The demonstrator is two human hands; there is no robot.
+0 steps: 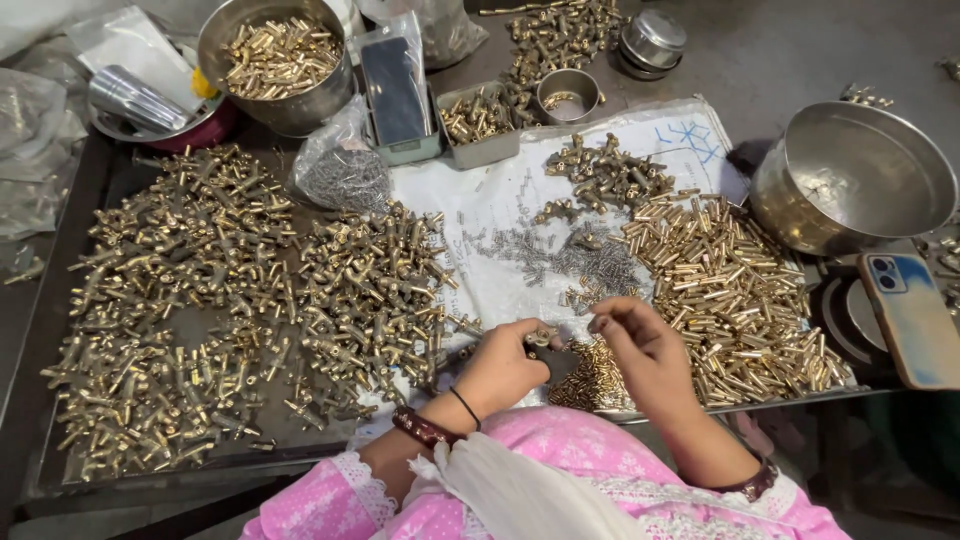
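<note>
My left hand (505, 365) is closed around a small brass fitting (541, 337) just above the near edge of the tray. My right hand (640, 345) sits beside it, fingers pinched together at the tip near the fitting; whether a tiny screw is between them I cannot tell. Under both hands lies a small heap of brass pieces (590, 378). A scatter of small grey screws (570, 255) lies on the white sheet (480, 205) just beyond my hands.
A big pile of assembled brass fittings (230, 290) fills the left of the dark tray (60, 330). Brass tubes (730, 290) lie heaped to the right. A large steel bowl (850, 175), a phone (912, 318), a bowl of brass parts (280, 60) and small tins stand around.
</note>
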